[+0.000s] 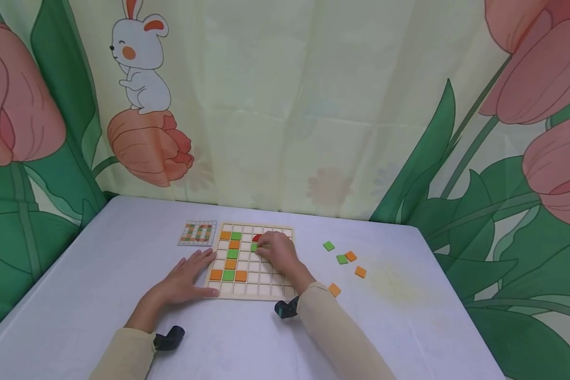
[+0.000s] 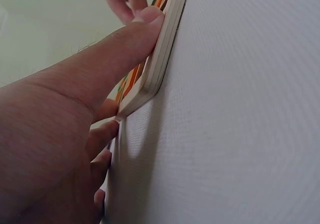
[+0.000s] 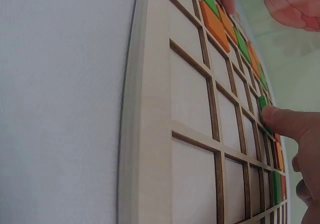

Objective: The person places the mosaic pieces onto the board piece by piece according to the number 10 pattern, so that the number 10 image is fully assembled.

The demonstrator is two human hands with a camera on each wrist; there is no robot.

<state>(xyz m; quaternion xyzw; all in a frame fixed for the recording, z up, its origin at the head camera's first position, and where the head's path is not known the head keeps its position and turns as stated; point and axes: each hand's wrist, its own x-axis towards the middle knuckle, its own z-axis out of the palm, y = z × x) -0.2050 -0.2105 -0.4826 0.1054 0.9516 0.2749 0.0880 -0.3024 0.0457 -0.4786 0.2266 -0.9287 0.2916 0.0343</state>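
Observation:
A wooden grid board (image 1: 261, 297) lies on the table, with orange and green square tiles in its left columns forming a figure. My left hand (image 1: 182, 279) rests at the board's lower left corner, fingers spread along the side and thumb (image 2: 150, 16) on the front rim. Over the upper middle of the grid, my right hand (image 1: 279, 252) pinches a green tile (image 3: 262, 102), its thumb against the tile at a cell. Just behind the fingertips sits a red piece (image 1: 257, 238) with a curved edge. My right hand partly hides the pieces beyond it.
A small pattern card (image 1: 197, 233) with a coloured grid lies left of the board. Loose green tiles (image 1: 329, 246) and orange tiles (image 1: 360, 272) are scattered to the board's right on the white tabletop (image 1: 408, 327). Behind the table hangs a printed curtain (image 1: 285, 132).

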